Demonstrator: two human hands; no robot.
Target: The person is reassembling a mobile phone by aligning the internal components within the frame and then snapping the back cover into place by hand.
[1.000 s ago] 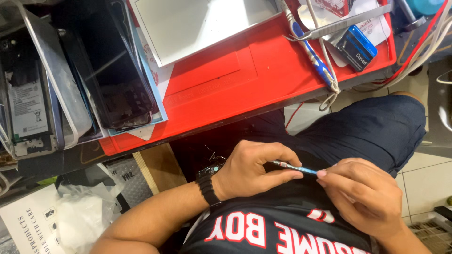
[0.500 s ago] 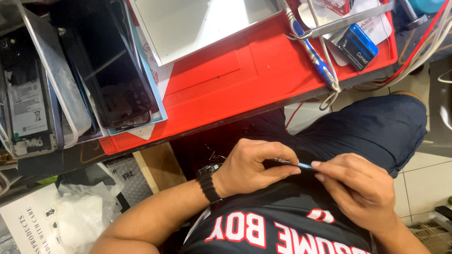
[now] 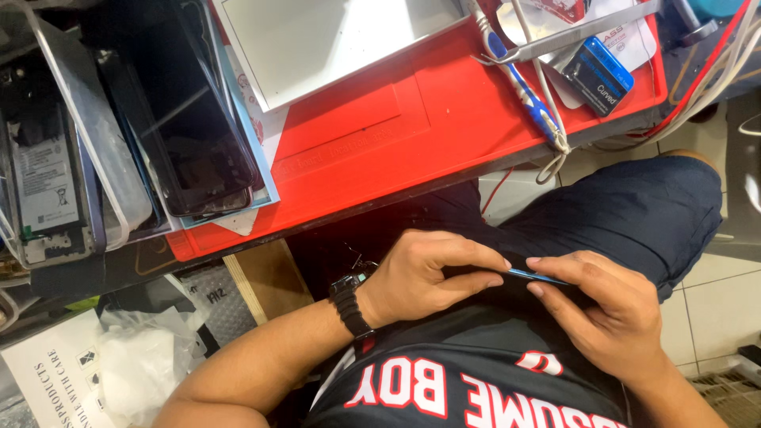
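Down in the lap, the left hand point(image 3: 424, 277) and right hand point(image 3: 606, 313) meet over dark trousers, each pinching one end of a thin blue tool point(image 3: 537, 277) between thumb and fingertips; the tool lies nearly level between them. A black wristwatch point(image 3: 349, 299) sits on the left wrist. Above the hands runs the front edge of a red work mat point(image 3: 396, 150), and the gap between that edge and the hands is open. On the mat lie a white rectangular panel point(image 3: 333, 40), a small blue box point(image 3: 598, 75) with white lettering, and a blue-handled brush point(image 3: 519, 83). Left of the mat stand dark phone screens point(image 3: 186, 119) and a clear bag point(image 3: 95, 135). Lower left, a white printed label point(image 3: 59, 368) sits beside crumpled plastic point(image 3: 147, 364).
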